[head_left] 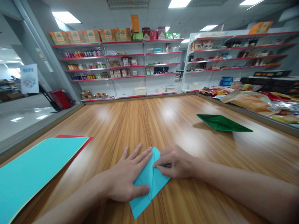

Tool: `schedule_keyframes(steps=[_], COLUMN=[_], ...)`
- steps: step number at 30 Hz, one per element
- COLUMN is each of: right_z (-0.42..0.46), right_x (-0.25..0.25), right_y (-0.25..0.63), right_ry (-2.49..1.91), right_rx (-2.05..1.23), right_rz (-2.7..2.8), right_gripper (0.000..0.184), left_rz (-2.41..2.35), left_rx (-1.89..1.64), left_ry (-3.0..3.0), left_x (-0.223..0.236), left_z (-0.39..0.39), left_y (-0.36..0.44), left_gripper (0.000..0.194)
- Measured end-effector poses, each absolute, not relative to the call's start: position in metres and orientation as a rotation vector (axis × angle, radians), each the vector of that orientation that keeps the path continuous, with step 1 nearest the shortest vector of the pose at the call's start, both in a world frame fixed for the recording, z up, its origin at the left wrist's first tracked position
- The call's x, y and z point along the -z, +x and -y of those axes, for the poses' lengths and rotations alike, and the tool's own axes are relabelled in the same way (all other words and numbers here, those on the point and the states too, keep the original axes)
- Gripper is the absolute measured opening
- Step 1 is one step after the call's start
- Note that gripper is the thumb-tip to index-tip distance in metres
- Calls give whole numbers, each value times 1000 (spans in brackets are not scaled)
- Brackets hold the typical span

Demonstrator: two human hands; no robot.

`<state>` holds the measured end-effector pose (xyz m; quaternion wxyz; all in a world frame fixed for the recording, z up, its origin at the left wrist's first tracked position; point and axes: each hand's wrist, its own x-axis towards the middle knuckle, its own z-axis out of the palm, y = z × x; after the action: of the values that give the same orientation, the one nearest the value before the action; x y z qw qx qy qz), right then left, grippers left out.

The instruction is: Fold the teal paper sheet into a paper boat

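A sheet of light-blue paper (147,175), folded into a diamond-like shape with creases along its middle, lies on the wooden table in front of me. Across its left part my left hand (129,177) rests flat, fingers spread and thumb near the lower crease. My right hand (176,163) is curled on the right part, with thumb and forefinger pinched at a paper edge along the centre crease. What its other fingers touch is hidden. Farther back on the right sits a folded dark-green paper boat (221,122), apart from both hands.
At the left of the table (116,124) lies a stack of coloured paper sheets (39,168), blue on top with yellow and red edges showing. Packaged snacks (252,101) are piled beyond the right edge. Shelves with goods (126,67) stand behind the table.
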<state>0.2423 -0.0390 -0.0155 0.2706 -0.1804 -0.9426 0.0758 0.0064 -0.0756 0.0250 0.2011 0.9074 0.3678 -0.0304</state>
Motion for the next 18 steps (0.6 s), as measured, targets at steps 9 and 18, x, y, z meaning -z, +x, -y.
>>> schedule_keyframes(steps=[9,18], right_z=[31,28], right_x=[10,8], right_y=[245,244], right_ry=[-757,-898], right_rx=[-249,-282], right_rz=[2528,2491], right_gripper=[24,22], left_rz=[-1038,-1027], left_rx=[98,85], left_ry=[2531,2533], left_x=[-26,-25], left_z=[76,75], left_y=[6,8], left_gripper=[89,89])
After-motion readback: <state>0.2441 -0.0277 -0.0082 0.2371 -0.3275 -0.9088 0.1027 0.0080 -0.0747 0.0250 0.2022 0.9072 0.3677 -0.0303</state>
